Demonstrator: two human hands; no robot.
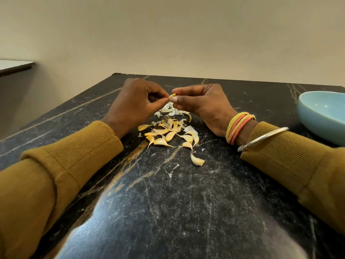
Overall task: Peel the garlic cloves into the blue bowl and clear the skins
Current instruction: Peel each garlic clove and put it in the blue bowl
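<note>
Left grip [138,103], right grip [203,103] tight on perhaps half-peeled clove [172,95]; garlic heap [168,133] beneath, blue bowl [308,118] rightward

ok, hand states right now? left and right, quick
Left hand: fingertips pinch one end of the garlic clove.
Right hand: thumb and finger pinch the same clove from the other side.

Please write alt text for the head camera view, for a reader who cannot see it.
The left hand and right hand pinch one clove between them, above a pile of cloves and skins on a black counter. A blue bowl stands to the right, apart from the pile.
</note>
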